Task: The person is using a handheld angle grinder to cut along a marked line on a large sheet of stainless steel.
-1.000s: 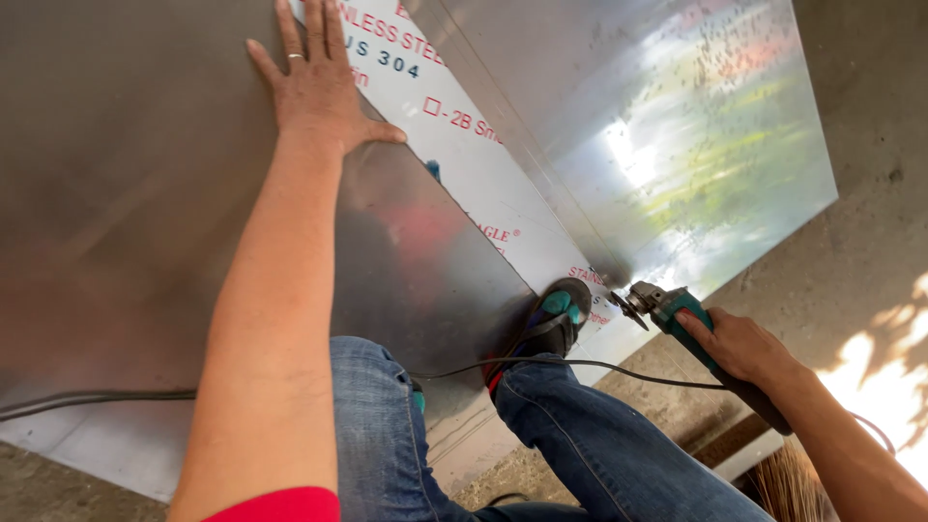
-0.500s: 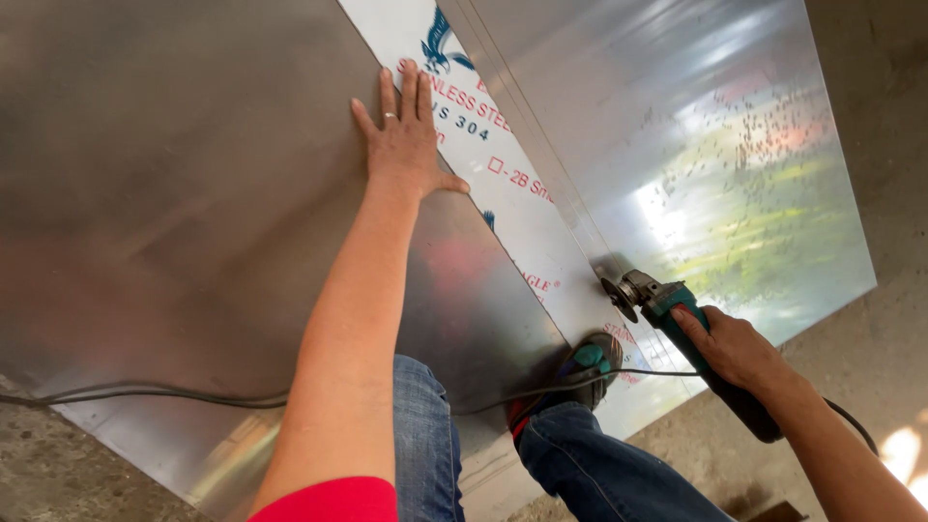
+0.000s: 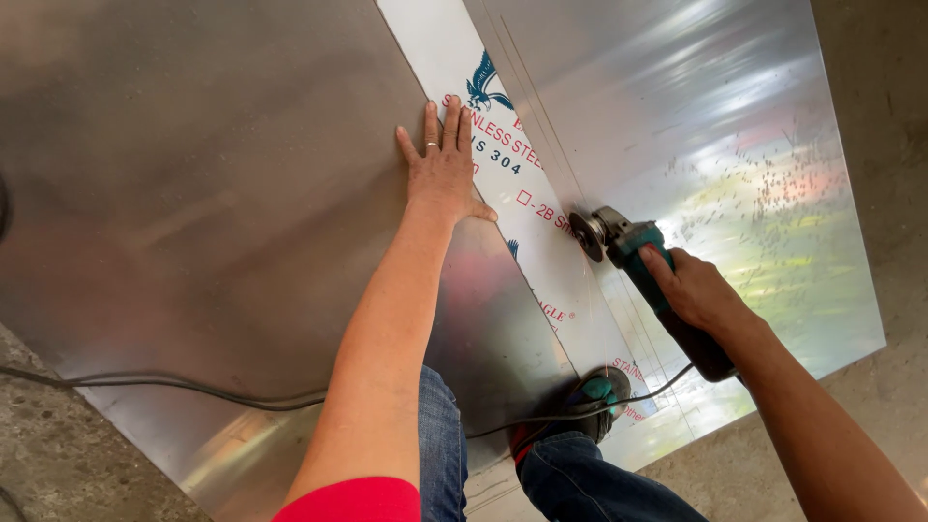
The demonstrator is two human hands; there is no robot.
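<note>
A large shiny steel sheet [image 3: 193, 193] lies on the concrete floor, with a white printed protective strip [image 3: 541, 232] running diagonally across it. My left hand [image 3: 443, 172] presses flat on the sheet, fingers apart, at the strip's left edge. My right hand [image 3: 698, 290] grips the dark handle of a teal angle grinder [image 3: 628, 246]. Its disc [image 3: 586, 236] meets the sheet along the strip's right edge, on a scored line. My foot in a teal shoe [image 3: 601, 394] stands on the sheet near its front edge.
A grey power cable [image 3: 174, 385] crosses the sheet's lower left, and a thinner black cord [image 3: 570, 418] runs from the grinder past my shoe. Bare concrete floor [image 3: 870, 97] borders the sheet at right and lower left. My jeans-clad legs [image 3: 570, 478] fill the bottom centre.
The grinder has advanced up the sheet along the strip's right edge. My left hand stays flat on the sheet while the view has shifted up the sheet.
</note>
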